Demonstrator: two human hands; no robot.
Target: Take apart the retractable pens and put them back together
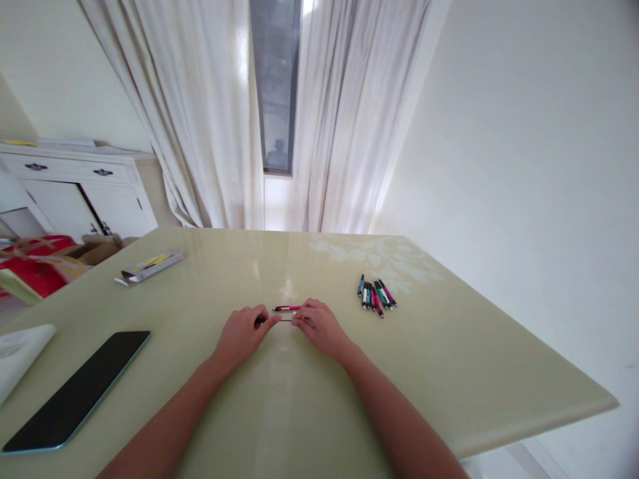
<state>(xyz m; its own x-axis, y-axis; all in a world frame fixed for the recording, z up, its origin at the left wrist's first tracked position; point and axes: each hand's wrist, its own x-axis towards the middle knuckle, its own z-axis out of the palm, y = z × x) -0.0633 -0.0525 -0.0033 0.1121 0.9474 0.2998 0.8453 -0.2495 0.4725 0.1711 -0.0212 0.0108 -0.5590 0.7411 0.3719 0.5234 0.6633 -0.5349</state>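
Observation:
My left hand (248, 329) is closed, with a dark pen piece showing between its thumb and fingers. A thin dark pen refill (285, 320) spans the short gap between my two hands, low over the table. My right hand (320, 326) pinches the refill's other end; a small pale bit shows at its fingertips, too small to name. Just beyond the hands lies a pink pen (285, 308), its right end close to or under my right fingers. To the right, several click pens (375, 295) in blue, green, pink, white and purple lie side by side in a loose group.
On the pale green table (279, 426), an open pen box (152, 266) lies at the back left. A dark tablet (80, 389) and a white object (22, 352) are at the near left. Curtains (210, 120) and a wall border the table's far and right sides.

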